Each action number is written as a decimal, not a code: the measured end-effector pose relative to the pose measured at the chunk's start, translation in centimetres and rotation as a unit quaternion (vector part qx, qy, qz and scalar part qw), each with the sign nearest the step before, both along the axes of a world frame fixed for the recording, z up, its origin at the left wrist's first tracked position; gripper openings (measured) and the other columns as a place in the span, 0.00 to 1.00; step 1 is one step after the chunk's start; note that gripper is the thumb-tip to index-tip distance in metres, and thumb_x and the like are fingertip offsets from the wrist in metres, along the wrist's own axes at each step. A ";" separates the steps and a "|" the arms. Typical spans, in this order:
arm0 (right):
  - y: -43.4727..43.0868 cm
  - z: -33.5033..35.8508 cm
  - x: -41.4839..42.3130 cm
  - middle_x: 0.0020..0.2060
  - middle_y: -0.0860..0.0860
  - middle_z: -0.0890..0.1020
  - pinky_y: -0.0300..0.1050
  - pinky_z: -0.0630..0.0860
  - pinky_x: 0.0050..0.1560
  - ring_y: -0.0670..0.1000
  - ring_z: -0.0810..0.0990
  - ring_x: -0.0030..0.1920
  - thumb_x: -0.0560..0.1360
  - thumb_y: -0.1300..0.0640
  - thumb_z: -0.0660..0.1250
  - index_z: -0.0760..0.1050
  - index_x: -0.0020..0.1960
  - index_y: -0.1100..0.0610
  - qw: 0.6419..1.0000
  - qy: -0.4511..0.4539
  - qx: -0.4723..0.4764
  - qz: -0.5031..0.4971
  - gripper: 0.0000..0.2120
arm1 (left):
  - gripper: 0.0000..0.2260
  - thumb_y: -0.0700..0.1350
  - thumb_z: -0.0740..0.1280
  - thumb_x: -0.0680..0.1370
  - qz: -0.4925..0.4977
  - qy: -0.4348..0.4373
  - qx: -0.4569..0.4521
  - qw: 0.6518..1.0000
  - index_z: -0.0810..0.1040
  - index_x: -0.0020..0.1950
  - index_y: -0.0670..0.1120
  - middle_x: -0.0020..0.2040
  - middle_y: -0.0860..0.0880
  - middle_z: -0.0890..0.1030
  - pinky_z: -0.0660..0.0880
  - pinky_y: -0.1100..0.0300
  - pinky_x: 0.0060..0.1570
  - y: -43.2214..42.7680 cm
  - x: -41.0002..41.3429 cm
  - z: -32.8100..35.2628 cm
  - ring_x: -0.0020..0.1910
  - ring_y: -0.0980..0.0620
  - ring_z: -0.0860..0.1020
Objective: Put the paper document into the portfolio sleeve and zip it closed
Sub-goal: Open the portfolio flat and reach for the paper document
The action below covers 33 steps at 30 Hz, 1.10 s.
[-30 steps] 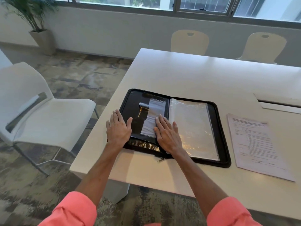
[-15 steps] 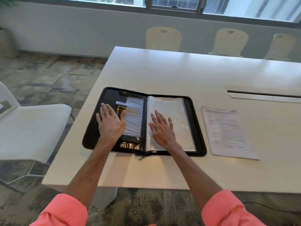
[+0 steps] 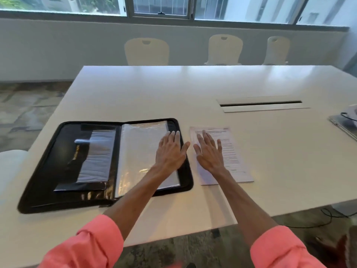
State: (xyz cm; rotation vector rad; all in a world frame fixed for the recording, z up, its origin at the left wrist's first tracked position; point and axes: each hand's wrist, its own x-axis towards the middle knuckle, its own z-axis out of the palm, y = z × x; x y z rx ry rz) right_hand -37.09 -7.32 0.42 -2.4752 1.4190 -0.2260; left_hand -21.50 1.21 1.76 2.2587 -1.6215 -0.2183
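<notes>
A black zip portfolio [image 3: 48,167] lies open flat on the white table [image 3: 154,93]. Its right half carries a clear plastic sleeve [image 3: 139,151]; its left half has black pockets with a smaller clear insert. A printed paper document [image 3: 231,151] lies flat on the table just right of the portfolio. My left hand [image 3: 170,151] rests flat, fingers spread, on the right edge of the clear sleeve. My right hand [image 3: 208,153] lies flat, fingers apart, on the left part of the paper. Neither hand grips anything.
A recessed cable slot [image 3: 260,104] sits in the table behind the paper. A laptop-like device [image 3: 345,122] with a cable lies at the far right edge. Three cream chairs [image 3: 146,51] stand along the far side, a white chair [image 3: 9,161] at the left.
Both hands have moved right: the left from the portfolio's left half to the sleeve's right edge, the right from the sleeve onto the paper. The camera has swung right.
</notes>
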 end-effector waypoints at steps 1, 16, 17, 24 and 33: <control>-1.0 0.0 -1.1 0.90 0.48 0.48 0.63 0.38 0.87 0.49 0.44 0.89 0.91 0.45 0.48 0.52 0.90 0.50 1.000 -0.001 0.001 -0.010 0.28 | 0.34 0.63 0.51 0.89 -0.005 -0.002 0.004 1.000 0.56 0.89 0.42 0.88 0.41 0.60 0.51 0.46 0.88 -1.1 -1.0 -0.2 0.89 0.43 0.54; -10.7 -0.5 -8.8 0.71 0.61 0.76 0.60 0.71 0.71 0.63 0.73 0.73 0.82 0.50 0.65 0.73 0.72 0.62 0.960 -0.070 0.051 -0.266 0.23 | 0.37 0.60 0.56 0.88 -0.003 -0.035 0.089 0.995 0.49 0.89 0.39 0.88 0.40 0.56 0.49 0.46 0.88 -6.4 -6.2 -5.0 0.88 0.41 0.54; -11.0 -0.4 -8.4 0.71 0.61 0.75 0.60 0.71 0.72 0.63 0.73 0.73 0.82 0.50 0.66 0.73 0.72 0.63 0.957 -0.084 0.069 -0.269 0.24 | 0.37 0.60 0.55 0.89 -0.002 -0.043 0.092 0.995 0.49 0.89 0.39 0.88 0.40 0.54 0.48 0.45 0.88 -6.4 -6.3 -5.1 0.88 0.41 0.53; -13.5 -0.2 -8.6 0.71 0.62 0.77 0.56 0.71 0.76 0.65 0.75 0.73 0.78 0.51 0.71 0.77 0.70 0.63 0.917 -0.180 0.180 -0.308 0.24 | 0.37 0.61 0.52 0.89 -0.006 -0.064 0.100 0.993 0.45 0.89 0.41 0.90 0.42 0.50 0.43 0.45 0.89 -6.1 -6.1 -5.6 0.89 0.43 0.48; -14.3 0.1 -10.6 0.61 0.62 0.85 0.61 0.84 0.64 0.64 0.86 0.62 0.83 0.61 0.67 0.74 0.63 0.61 0.849 -0.330 0.359 -0.202 0.10 | 0.37 0.61 0.53 0.89 -0.012 -0.036 0.097 0.995 0.42 0.89 0.41 0.90 0.43 0.47 0.41 0.46 0.88 -6.2 -6.0 -6.1 0.90 0.43 0.45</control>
